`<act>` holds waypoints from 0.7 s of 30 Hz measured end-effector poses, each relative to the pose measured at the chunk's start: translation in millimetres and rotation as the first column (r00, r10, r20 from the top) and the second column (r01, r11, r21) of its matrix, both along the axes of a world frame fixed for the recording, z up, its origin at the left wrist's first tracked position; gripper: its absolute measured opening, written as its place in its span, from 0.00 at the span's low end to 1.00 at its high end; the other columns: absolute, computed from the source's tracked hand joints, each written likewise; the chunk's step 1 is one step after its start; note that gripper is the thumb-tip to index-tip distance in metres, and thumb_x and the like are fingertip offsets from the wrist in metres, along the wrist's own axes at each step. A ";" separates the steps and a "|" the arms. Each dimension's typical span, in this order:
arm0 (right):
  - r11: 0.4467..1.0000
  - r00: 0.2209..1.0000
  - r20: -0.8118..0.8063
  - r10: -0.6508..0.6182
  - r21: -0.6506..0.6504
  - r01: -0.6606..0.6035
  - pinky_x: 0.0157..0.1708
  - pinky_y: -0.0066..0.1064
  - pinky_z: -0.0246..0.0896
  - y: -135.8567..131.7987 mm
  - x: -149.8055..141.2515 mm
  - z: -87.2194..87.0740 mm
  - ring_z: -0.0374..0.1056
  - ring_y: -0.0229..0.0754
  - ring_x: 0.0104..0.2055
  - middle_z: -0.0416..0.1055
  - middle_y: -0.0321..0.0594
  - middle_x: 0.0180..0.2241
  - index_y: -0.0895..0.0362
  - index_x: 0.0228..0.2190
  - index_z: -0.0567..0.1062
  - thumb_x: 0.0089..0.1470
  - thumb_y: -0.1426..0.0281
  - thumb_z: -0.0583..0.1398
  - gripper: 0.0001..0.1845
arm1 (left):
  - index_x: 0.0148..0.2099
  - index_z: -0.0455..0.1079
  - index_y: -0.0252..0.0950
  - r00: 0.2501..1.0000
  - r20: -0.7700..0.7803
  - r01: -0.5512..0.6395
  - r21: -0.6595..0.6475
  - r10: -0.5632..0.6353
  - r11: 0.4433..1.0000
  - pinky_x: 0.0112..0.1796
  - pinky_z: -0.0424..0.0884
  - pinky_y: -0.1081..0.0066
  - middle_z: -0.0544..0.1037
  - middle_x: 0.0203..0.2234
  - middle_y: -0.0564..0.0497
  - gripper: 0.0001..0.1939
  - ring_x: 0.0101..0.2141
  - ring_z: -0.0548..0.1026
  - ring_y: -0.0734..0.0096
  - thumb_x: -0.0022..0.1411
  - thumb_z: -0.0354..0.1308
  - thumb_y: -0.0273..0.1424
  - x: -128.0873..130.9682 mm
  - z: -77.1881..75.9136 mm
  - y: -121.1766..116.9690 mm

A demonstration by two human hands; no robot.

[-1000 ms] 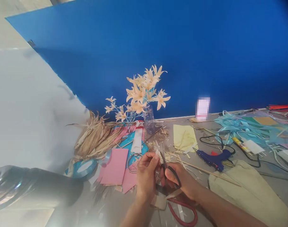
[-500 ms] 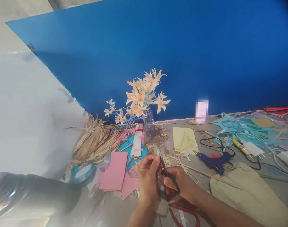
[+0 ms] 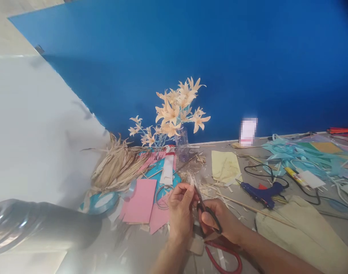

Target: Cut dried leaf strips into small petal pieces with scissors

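One small, pale, thin piece jutted from the left hand, its base clamped between the fingers, beside black-handled metal scissors gripped by the right hand's fingers; seemingly light and easily creased, it suited a low pinch.

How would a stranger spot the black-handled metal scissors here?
Under the blue panel is a cluttered grey table. At its near middle, a bare right hand holds the scissors, blades pointing away; being black-handled, they stand apart from the red loop handle nearby.
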State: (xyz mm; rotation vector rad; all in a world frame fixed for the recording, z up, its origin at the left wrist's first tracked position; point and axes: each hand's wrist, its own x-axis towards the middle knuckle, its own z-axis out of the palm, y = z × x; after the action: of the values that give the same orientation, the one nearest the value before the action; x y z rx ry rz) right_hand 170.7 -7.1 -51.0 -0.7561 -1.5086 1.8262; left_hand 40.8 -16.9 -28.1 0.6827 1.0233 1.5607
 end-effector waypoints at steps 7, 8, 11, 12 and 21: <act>0.999 1.000 -0.002 0.015 -0.028 -0.015 0.21 0.26 0.46 0.1 -1.4 -2.5 0.55 0.34 0.19 0.64 0.35 0.16 0.59 0.17 0.70 0.43 0.39 0.62 0.34 | 0.30 0.66 0.35 0.999 -0.010 -0.030 -0.012 0.030 0.999 0.23 0.60 0.77 0.66 0.18 0.58 0.14 0.20 0.62 0.80 0.57 0.65 0.38 1.6 1.8 -1.3; 0.999 1.000 0.000 0.010 -0.037 -0.010 0.21 0.26 0.46 -0.1 -1.8 -2.3 0.56 0.34 0.19 0.64 0.34 0.16 0.59 0.17 0.70 0.43 0.39 0.63 0.34 | 0.29 0.66 0.35 0.999 -0.020 -0.040 -0.015 0.039 0.999 0.23 0.60 0.77 0.66 0.18 0.58 0.14 0.20 0.62 0.79 0.57 0.65 0.38 1.9 1.6 -1.7; 0.999 1.000 0.002 -0.005 -0.036 0.005 0.21 0.26 0.48 -0.5 -2.8 -2.0 0.56 0.35 0.20 0.64 0.34 0.16 0.59 0.17 0.69 0.43 0.40 0.63 0.34 | 0.29 0.67 0.35 0.996 -0.064 -0.065 -0.015 0.064 0.998 0.24 0.60 0.77 0.66 0.18 0.58 0.15 0.21 0.62 0.79 0.56 0.65 0.39 2.4 -0.6 -3.0; 0.999 1.000 0.003 -0.010 -0.035 0.010 0.21 0.26 0.48 -0.6 -3.0 -2.0 0.56 0.35 0.20 0.64 0.34 0.16 0.59 0.17 0.69 0.43 0.39 0.63 0.34 | 0.28 0.67 0.35 0.994 -0.080 -0.071 -0.013 0.070 0.997 0.24 0.60 0.77 0.66 0.18 0.57 0.15 0.21 0.62 0.79 0.57 0.65 0.39 2.4 -1.7 -3.3; 0.999 1.000 0.020 -0.008 -0.051 0.009 0.20 0.26 0.47 0.3 -2.5 -6.3 0.55 0.34 0.19 0.63 0.34 0.16 0.59 0.17 0.69 0.40 0.37 0.63 0.35 | 0.29 0.69 0.35 0.986 -0.138 -0.090 0.011 0.091 0.996 0.25 0.61 0.76 0.66 0.19 0.57 0.14 0.22 0.63 0.78 0.57 0.65 0.39 1.3 -6.7 -2.9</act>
State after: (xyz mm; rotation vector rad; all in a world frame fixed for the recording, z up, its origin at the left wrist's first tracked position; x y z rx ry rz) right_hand 168.2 -6.7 -57.3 -0.8060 -1.4746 1.8624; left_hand 42.1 -19.8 -34.9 0.7657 1.1684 1.6116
